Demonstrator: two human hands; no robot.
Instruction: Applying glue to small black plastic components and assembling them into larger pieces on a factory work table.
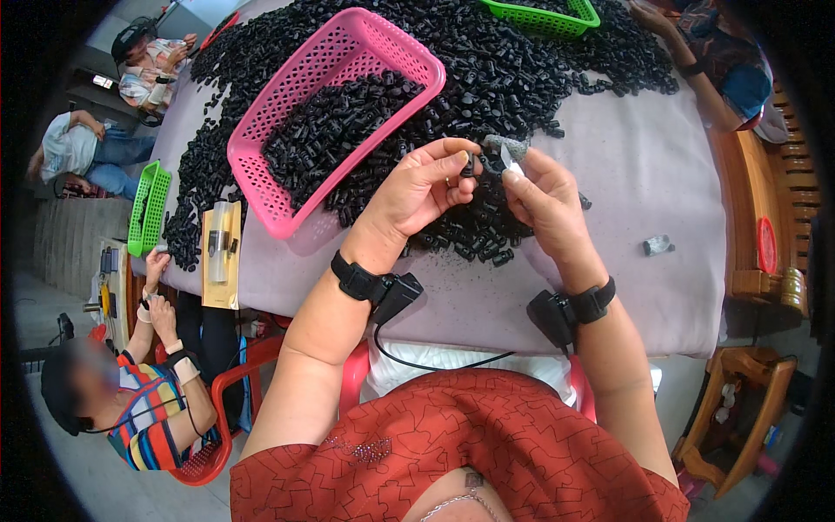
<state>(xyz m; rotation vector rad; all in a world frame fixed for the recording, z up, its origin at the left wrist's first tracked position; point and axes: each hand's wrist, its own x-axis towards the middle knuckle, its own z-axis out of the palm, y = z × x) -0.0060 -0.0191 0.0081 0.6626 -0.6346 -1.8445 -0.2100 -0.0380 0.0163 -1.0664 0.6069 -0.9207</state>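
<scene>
My left hand (416,184) pinches a small black plastic piece (468,165) between thumb and fingers. Close beside it, my right hand (550,193) grips a small tool with a grey, rough-looking wrap (507,146) and a pale pointed part that looks like a blade. Its exact kind is hard to make out. Both hands are raised over the front edge of a large heap of similar black plastic pieces (487,104). Left of my left hand, a pink plastic basket (287,228) lies tilted on the heap, partly filled with black pieces.
A grey cloth covers the table (626,174). To the right lies a small grey wrapped object (658,245). Green baskets (150,209) stand at the left edge and far side. A tan board with a clear tube (219,252) lies left. Several other people sit around the table.
</scene>
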